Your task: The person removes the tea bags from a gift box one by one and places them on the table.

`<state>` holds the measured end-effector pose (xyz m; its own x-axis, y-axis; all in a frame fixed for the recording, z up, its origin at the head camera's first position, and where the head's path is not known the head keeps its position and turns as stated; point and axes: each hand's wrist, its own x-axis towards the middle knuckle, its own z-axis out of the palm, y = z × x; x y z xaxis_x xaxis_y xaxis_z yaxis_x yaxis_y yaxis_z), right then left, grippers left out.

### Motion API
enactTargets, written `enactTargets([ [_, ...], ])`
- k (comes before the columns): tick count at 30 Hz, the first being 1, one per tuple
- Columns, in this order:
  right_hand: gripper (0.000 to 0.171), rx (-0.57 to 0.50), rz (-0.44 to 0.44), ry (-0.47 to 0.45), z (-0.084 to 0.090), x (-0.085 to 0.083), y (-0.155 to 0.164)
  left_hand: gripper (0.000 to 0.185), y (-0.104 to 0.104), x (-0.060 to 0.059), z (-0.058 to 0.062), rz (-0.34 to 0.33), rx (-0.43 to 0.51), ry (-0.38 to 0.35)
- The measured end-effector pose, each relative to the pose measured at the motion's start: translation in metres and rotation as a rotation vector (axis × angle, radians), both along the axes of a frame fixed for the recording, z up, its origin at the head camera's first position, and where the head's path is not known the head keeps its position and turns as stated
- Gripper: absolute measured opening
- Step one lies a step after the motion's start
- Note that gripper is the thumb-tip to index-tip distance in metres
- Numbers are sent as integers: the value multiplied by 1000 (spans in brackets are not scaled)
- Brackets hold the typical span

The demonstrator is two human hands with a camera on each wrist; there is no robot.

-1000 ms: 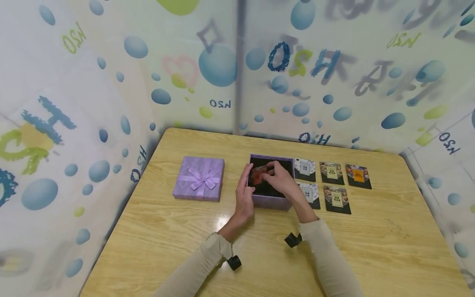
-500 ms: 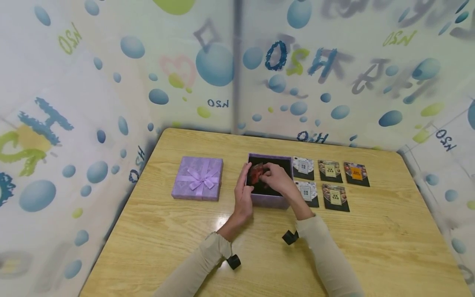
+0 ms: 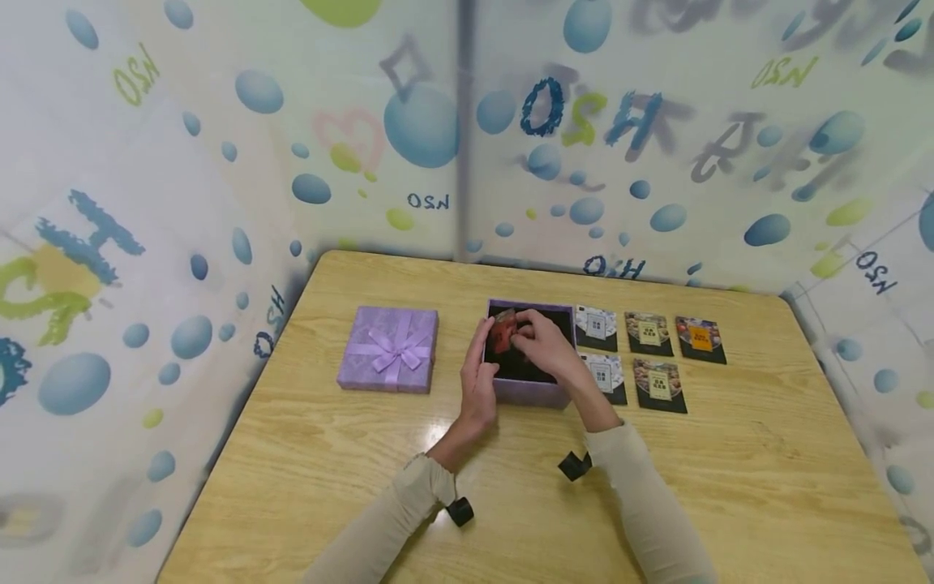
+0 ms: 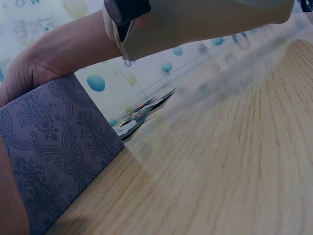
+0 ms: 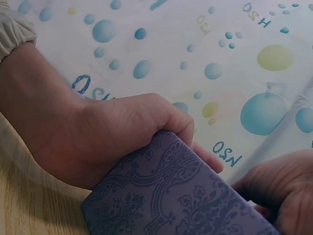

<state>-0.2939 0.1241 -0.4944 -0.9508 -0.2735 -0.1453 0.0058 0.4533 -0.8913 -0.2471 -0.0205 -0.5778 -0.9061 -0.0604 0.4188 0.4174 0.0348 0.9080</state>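
Note:
A lilac gift box (image 3: 531, 394) with a black inside stands uncovered at the middle of the table. Along its left wall my left hand (image 3: 477, 393) holds it, fingers on the outside and thumb over the near left rim. My right hand (image 3: 549, 347) reaches over the box and pinches a small flat packet (image 3: 503, 331) with a red label, tilted up at the left side inside. Both wrist views show the box's patterned wall (image 4: 63, 142), which hides the packet; in the right wrist view, my right hand (image 5: 122, 127) bends over the rim.
The lilac lid (image 3: 387, 349) with a ribbon bow lies left of the box. Several flat packets lie right of it, such as a white-labelled one (image 3: 597, 327) close to its wall and an orange-labelled one (image 3: 700, 339). A printed curtain (image 3: 620, 203) stands behind the table.
The packet in my right hand has turned from lying flatter to standing more upright, shifting slightly up at the box's left side. My left hand stays at the box.

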Motion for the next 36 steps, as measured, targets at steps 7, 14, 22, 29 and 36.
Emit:
enactTargets([
  [7, 38, -56, -17, 11, 3, 2, 3, 77, 1, -2, 1, -4, 18, -12],
  [14, 39, -96, -31, 32, 7, 3, 7, 73, -1, 7, 23, -30, 30, -23],
  [22, 40, -95, -23, 41, 13, 7, 12, 74, 1, 5, 19, -18, 35, -23],
  [29, 43, -93, -31, 36, 18, 11, 15, 75, 0, 6, 19, -22, 33, -21],
  [36, 44, -132, -40, 28, 19, 12, 21, 78, 3, -1, 4, -1, 31, -24],
])
